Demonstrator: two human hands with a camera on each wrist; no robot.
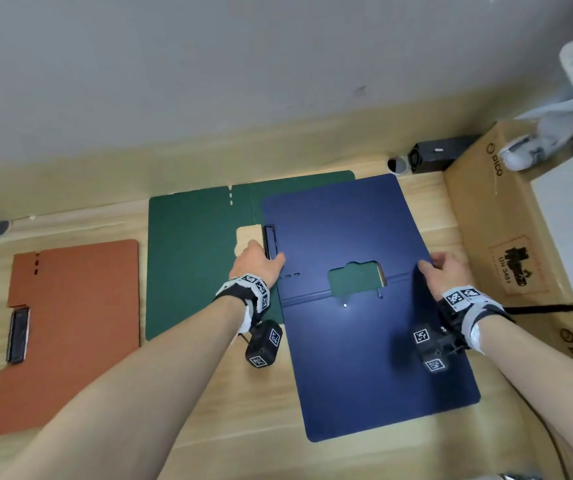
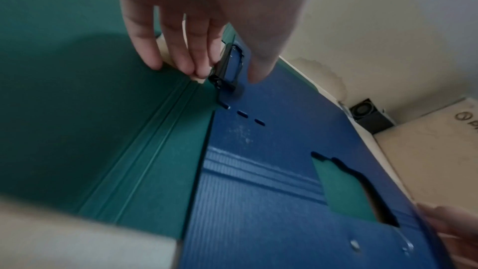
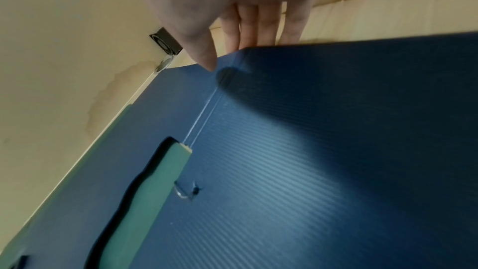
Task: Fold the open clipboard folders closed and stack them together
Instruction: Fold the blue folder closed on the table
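The blue folder lies open on the wooden counter, overlapping the open green folder. The left hand pinches its left edge by the black clip; the right hand grips its right edge, thumb on top. An orange folder lies closed, well apart.

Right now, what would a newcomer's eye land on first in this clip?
The open blue folder, lying partly over the open green folder, dominates the centre. The left hand and right hand hold its opposite edges at the fold. An orange folder lies far left, apart.
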